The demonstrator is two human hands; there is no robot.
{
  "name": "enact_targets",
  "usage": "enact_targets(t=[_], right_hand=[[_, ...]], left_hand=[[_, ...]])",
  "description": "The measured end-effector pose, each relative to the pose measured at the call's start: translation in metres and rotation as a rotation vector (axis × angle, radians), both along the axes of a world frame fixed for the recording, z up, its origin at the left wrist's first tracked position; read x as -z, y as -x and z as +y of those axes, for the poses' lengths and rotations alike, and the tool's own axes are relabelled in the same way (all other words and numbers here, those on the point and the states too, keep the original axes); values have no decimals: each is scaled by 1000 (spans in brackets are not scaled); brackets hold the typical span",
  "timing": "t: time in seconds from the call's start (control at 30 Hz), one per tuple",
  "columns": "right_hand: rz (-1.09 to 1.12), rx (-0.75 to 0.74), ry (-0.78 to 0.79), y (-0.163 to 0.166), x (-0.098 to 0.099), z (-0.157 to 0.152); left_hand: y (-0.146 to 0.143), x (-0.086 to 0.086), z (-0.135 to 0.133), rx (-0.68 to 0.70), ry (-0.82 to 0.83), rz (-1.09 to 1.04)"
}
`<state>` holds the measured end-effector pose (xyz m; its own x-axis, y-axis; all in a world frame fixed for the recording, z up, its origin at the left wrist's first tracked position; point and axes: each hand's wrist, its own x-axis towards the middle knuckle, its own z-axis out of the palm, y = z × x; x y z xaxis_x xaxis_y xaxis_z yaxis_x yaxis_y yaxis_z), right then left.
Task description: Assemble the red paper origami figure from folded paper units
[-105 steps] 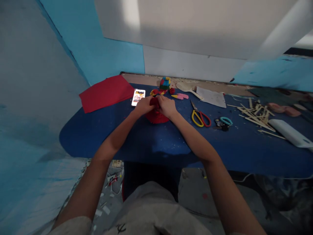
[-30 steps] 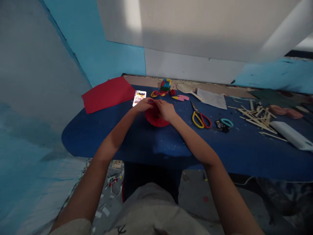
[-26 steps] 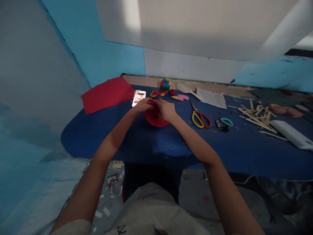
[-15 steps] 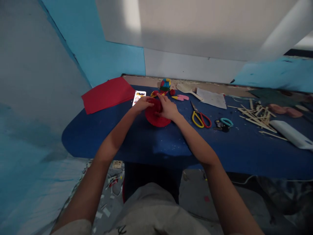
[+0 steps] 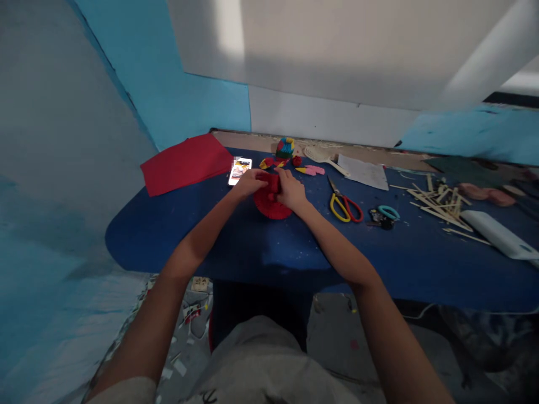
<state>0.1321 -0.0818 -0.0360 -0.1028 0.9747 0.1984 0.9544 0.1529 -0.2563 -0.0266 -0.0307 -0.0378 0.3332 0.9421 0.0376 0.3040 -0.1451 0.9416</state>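
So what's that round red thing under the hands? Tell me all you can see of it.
The red paper disc is a round red piece that looks like pleated paper, with a curved near edge. It lies on the blue table, its middle raised in a bunch. The left hand and right hand pinch that bunch from either side and cover its far half.

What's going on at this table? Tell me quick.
A person sits at a blue table with both hands on a red pleated paper disc. The left hand and right hand pinch its upper part together, while its lower edge rests on the table. A lit phone lies just beyond, and yellow-and-red scissors lie to the right, untouched.
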Motion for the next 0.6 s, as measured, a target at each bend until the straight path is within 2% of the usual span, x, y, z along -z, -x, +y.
enact_targets(t=[0.17, 0.3, 0.43, 0.5, 0.6], right_hand=[[108, -66, -19, -14, 1, 5], [335, -109, -61, -40, 5, 15], [592, -126, 106, -59, 3, 22], [682, -172, 153, -62, 0, 21], [776, -247, 261, -59, -4, 15]], left_hand=[[0, -2, 0, -34, -10, 12], [-2, -6, -1, -65, 79, -94], [0, -10, -3, -78, 188, -115], [4, -13, -3, -38, 146, -41], [13, -16, -4, 122, 32, 154]])
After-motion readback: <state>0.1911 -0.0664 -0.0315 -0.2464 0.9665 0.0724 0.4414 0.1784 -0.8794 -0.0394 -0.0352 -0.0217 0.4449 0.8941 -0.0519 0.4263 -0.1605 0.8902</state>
